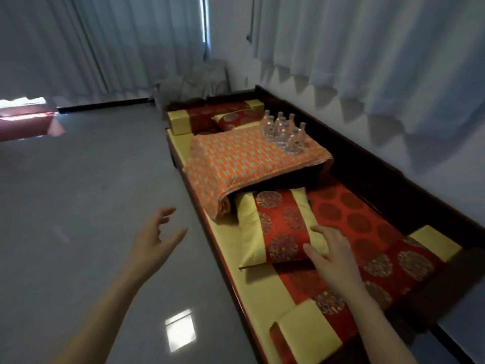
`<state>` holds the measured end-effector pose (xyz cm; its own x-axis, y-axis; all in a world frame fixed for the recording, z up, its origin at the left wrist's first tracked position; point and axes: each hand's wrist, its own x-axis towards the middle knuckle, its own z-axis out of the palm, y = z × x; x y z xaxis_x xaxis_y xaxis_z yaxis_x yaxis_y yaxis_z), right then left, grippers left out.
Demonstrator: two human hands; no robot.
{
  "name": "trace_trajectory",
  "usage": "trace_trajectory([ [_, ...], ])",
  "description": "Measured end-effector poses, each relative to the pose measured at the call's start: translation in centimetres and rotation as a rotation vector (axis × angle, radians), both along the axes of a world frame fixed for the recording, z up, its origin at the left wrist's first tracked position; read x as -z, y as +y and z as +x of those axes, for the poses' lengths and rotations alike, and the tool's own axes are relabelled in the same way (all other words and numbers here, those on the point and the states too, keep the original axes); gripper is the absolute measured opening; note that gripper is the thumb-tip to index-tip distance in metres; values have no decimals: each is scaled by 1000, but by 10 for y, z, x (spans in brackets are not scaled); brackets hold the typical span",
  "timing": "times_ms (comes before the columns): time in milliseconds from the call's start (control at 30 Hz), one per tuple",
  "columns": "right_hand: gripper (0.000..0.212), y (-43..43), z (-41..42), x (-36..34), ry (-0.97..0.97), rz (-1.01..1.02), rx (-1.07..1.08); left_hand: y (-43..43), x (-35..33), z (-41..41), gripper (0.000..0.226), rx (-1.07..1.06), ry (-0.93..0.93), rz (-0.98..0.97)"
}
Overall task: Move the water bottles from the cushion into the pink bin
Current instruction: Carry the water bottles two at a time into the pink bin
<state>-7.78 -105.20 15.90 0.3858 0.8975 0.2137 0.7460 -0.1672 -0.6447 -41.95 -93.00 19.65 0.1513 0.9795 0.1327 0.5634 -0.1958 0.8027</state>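
Several clear water bottles (284, 131) stand upright in a cluster on the far right part of an orange patterned cushion (244, 161) on a long wooden bench. A pink bin (26, 122) shows at the left edge on the floor, partly cut off. My left hand (154, 237) hovers over the grey floor with fingers spread, holding nothing. My right hand (330, 256) is stretched out above a red and yellow pillow (278, 232), fingers relaxed, empty. Both hands are well short of the bottles.
The dark wooden bench (380, 164) runs along the right wall under white curtains (367, 48). More red and yellow pillows (231, 116) lie at its far end. Grey glossy floor (78, 206) spreads to the left.
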Motion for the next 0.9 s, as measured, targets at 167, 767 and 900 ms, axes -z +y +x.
trace_trajectory([
  [167, 41, 76, -42, 1, 2, -40, -66, 60, 9, -49, 50, -24, 159, 65],
  [767, 40, 415, -44, 30, 140, -108, 82, 439, 13, -75, 43, 41, 218, 20],
  [900, 37, 489, -36, 24, 114, -84, 117, 527, 27, -59, 41, 73, 174, -34],
])
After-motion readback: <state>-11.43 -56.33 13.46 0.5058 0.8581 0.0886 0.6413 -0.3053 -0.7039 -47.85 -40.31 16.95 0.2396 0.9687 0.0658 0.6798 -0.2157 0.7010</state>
